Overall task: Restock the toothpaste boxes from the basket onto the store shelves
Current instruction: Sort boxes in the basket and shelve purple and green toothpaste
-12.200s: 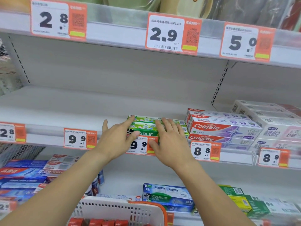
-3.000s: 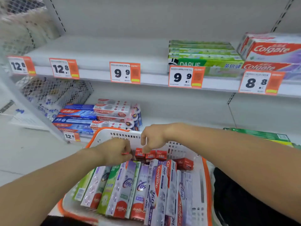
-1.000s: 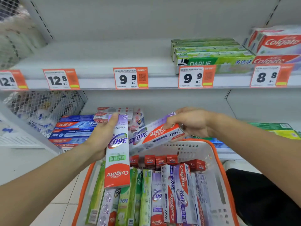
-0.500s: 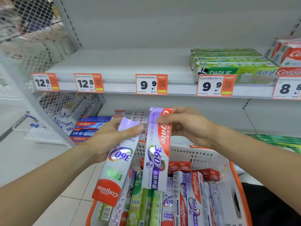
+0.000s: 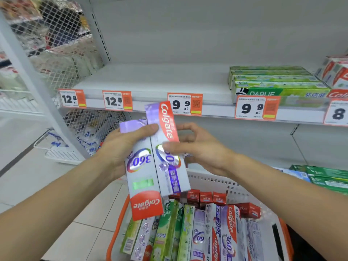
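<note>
Two purple-and-red Colgate 360 boxes stand side by side above the basket [image 5: 212, 180]. My left hand [image 5: 120, 146] grips the left box [image 5: 142, 185], whose red end points down. The right box [image 5: 169, 166], red end up, is held by my right hand [image 5: 199, 147], thumb across its front. The two boxes touch along their long sides. The white basket with an orange rim holds several more Colgate and green Darlie boxes [image 5: 188, 232]. Behind the hands runs the white shelf [image 5: 150, 81], bare on its left half.
Green Darlie boxes [image 5: 273, 81] and Colgate boxes [image 5: 337, 72] are stacked at the shelf's right. Orange price tags [image 5: 185, 104] line its front edge. A wire mesh panel [image 5: 62, 44] closes the left end. More green boxes [image 5: 327, 178] lie on the lower shelf at right.
Both hands lifted the two Colgate boxes out of the basket and brought them together, side by side and upright. The view has moved closer to the shelf.
</note>
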